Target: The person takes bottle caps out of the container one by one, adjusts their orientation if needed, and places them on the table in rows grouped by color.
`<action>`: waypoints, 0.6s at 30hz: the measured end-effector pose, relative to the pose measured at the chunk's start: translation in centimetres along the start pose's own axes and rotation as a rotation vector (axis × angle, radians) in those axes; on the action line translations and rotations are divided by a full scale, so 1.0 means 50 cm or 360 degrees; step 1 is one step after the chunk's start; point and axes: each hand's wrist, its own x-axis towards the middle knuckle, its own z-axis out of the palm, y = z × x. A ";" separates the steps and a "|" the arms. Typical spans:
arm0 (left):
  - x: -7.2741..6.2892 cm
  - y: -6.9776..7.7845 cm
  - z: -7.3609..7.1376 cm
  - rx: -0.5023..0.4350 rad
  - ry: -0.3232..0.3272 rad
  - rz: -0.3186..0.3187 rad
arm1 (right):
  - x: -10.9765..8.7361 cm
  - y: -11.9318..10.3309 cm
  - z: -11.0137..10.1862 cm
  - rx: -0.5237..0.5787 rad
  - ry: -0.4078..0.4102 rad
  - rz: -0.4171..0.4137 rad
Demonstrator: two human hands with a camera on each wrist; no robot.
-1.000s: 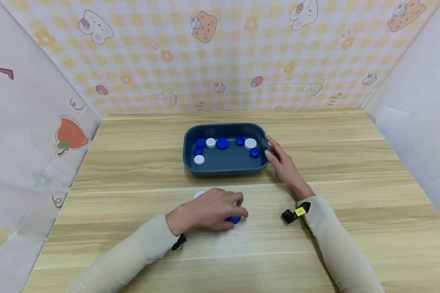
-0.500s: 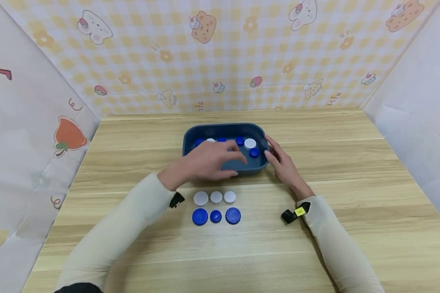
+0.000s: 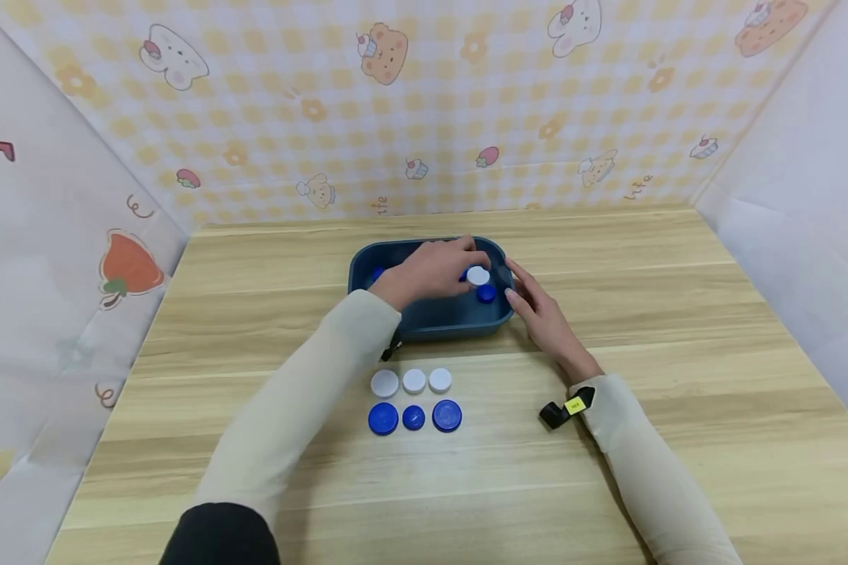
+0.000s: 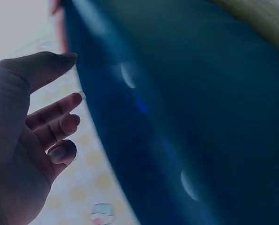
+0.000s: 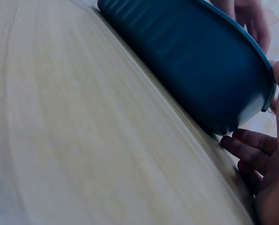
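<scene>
My left hand [image 3: 434,271] reaches into the dark blue tray [image 3: 445,329]. Its bent, parted fingers are right by a white cap [image 3: 477,276] at the tray's right end; I cannot tell whether they touch it. Just in front of that cap is a blue cap [image 3: 486,294]. In the left wrist view, the thumb and fingers [image 4: 64,123] stand apart with nothing between them. My right hand [image 3: 551,326] rests against the tray's right end, thumb at the rim, and other fingers [image 5: 247,152] touch low on its outer wall. My left hand hides most of the tray's other caps.
On the wooden table [image 3: 254,329] before the tray lie two rows of caps: a back row with a white cap [image 3: 385,383] at its left, and a front row with a blue cap [image 3: 383,418] at its left. A patterned cloth [image 3: 438,102] rises behind the table.
My left hand has let go of a blue cap at the right of the front row, then moved forward over the tray and across to its right end. My right hand stays on the tray.
</scene>
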 end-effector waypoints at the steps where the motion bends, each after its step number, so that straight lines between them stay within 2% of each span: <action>1: 0.007 -0.003 0.006 -0.0002 -0.0028 -0.0016 | 0.000 -0.001 0.000 0.0000 -0.0003 -0.0002; 5: 0.029 -0.012 0.025 -0.0021 -0.0090 -0.0077 | 0.001 -0.003 -0.001 0.0000 0.0001 -0.0007; 10: 0.044 -0.019 0.036 -0.0027 -0.0117 -0.0095 | 0.002 -0.003 -0.005 0.0002 0.0010 -0.0011; 18: 0.054 -0.015 0.052 -0.0022 -0.0309 -0.0126 | -0.001 -0.003 0.000 0.0013 -0.0002 -0.0027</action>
